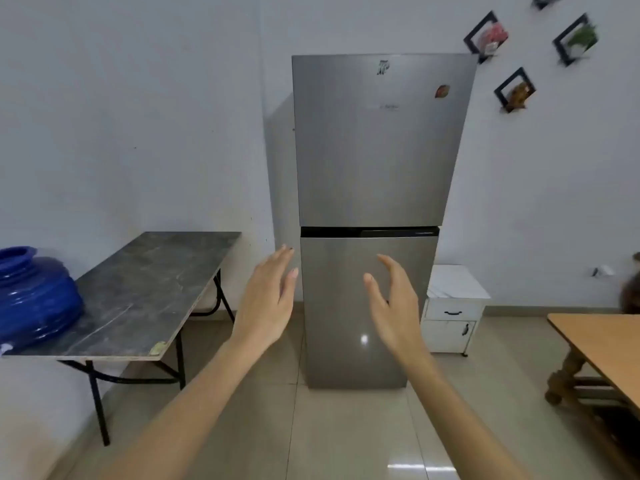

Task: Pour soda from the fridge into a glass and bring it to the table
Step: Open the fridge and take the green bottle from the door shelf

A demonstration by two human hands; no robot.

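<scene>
Both hands are raised in the lower middle of the frame, empty and spread: the left hand has its fingers extended and slightly fanned, the right hand is loosely cupped with the thumb apart from the fingers, and neither touches anything. Just beyond them, filling the centre of the frame, stands the steel fridge, with both its upper and lower doors shut, so any soda would be hidden inside; no bottle or can is visible, and no glass shows anywhere in view. At the left edge a dark-topped folding table carries a blue pot, and at the lower right the corner of a wooden table comes into the frame. A small white cabinet sits beside the fridge on its right. Judged from this, the task is at its very start: opening the fridge, taking out the soda, finding a glass, pouring and carrying all appear left to do.
</scene>
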